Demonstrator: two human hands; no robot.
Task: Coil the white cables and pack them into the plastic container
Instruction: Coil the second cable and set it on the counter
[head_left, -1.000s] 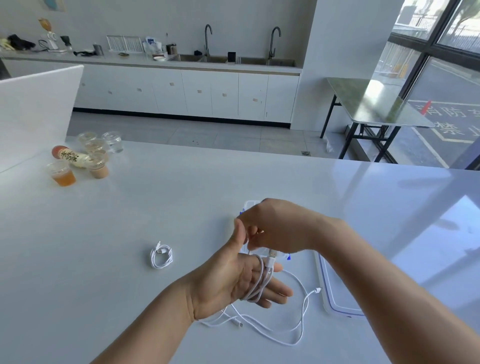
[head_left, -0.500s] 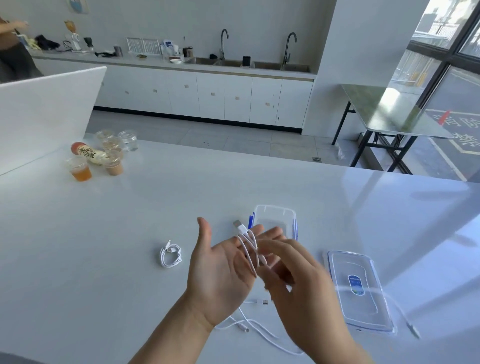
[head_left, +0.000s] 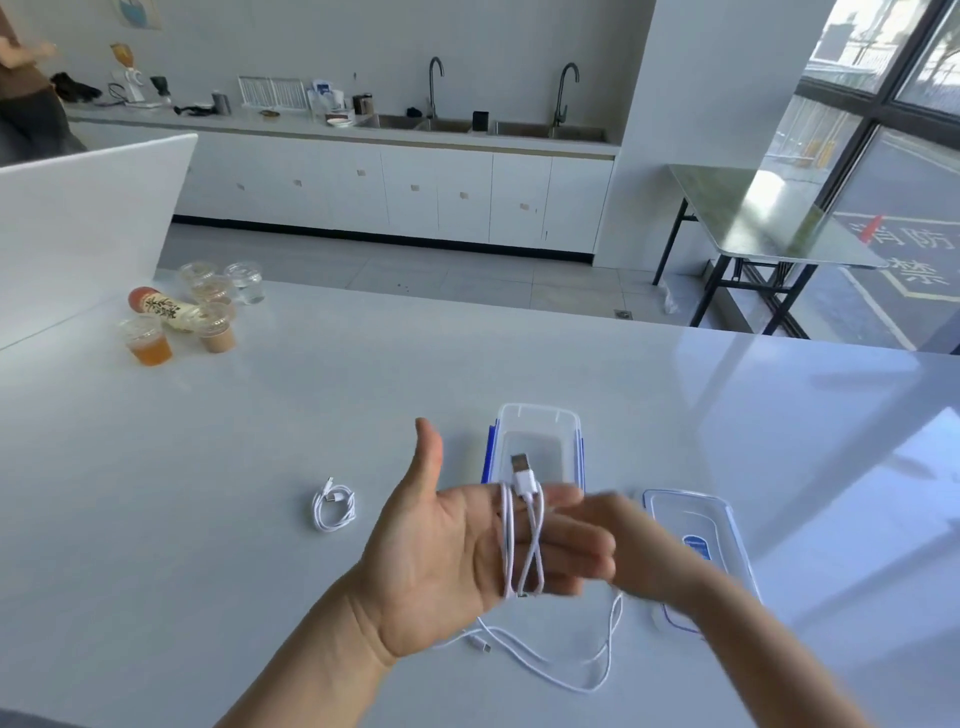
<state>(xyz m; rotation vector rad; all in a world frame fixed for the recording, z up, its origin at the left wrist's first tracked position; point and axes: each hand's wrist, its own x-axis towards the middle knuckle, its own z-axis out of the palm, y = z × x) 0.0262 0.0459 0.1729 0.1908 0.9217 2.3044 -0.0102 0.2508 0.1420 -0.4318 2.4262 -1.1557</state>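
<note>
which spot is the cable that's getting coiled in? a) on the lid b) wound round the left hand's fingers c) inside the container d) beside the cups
b: the cable loops round the straight fingers of the left hand, plug end up, its tail lying on the table.

The right hand (head_left: 644, 545) is motion-blurred, perhaps pinching the cable (head_left: 511, 540); its forearm hides part of the lid (head_left: 691, 514).

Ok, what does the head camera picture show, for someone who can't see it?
A white cable is looped round the straight fingers of the left hand, plug up, with the blurred right hand beside it. Behind on the table stands an open container, its lid to the right, a coiled cable to the left.
</note>
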